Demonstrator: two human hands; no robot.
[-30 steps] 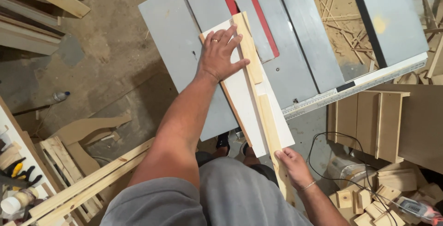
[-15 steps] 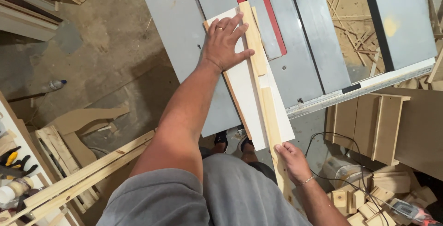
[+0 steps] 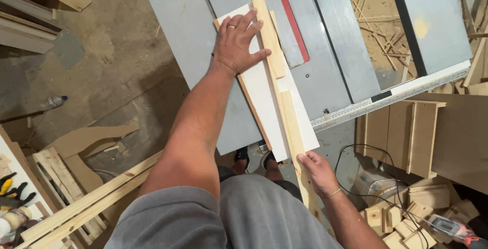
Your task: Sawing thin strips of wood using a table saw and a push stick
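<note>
Looking down from the head camera, we see our left hand [image 3: 238, 40] pressed flat, fingers spread and released rather than curled, on a white board [image 3: 264, 94] that lies on the grey table saw [image 3: 330, 71]. A ring shows on one finger of that hand. Alongside the board's right edge runs a long light wooden strip [image 3: 284, 96], touching the board, and our left fingertips reach onto its upper part. Our right hand [image 3: 317, 170] sits at the near end of the strip, just past the table's front edge, with its fingers curled around the wood and holding it. A thin bracelet circles that wrist. Just right of the strip's far end, a red insert plate [image 3: 290, 18] is set into the table top, and a pale metal fence rail [image 3: 391, 94] with a ruled scale runs along the table's near-right edge. Below the table, between our arms, our grey shorts and dark shoes [image 3: 251, 156] are visible on the dusty concrete floor [image 3: 101, 61]. Wooden offcuts [image 3: 401, 218] are piled at lower right, near a black cable [image 3: 366, 173], and a plastic bottle [image 3: 56, 100] lies on the floor well to the left.
</note>
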